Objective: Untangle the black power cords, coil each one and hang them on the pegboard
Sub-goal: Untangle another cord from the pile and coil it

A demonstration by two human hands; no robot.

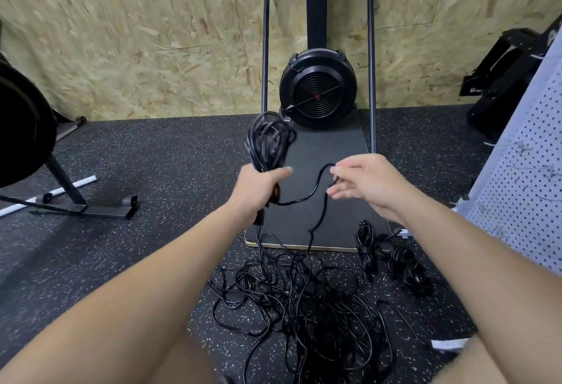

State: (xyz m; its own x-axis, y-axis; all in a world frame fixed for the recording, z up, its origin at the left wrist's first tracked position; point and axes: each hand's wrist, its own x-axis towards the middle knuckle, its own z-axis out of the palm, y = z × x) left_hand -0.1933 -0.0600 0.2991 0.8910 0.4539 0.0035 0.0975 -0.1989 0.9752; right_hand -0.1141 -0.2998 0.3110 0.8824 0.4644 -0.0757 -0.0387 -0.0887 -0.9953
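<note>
Coiling one black cord mid-frame while most of the job waits on the floor

I hold the growing coil (269,140) gripped in my left hand (258,184) at centre frame, and my right hand (369,184) pinches the loose run of cord (316,189) feeding it; by my count two bundled cords (392,257) lie finished at lower right, a big tangled pile (304,301) remains at bottom centre, and nothing hangs yet on the pegboard (529,177) at the right edge, with a fan machine (317,88) on its black platform (328,152) standing just behind the pile
</note>
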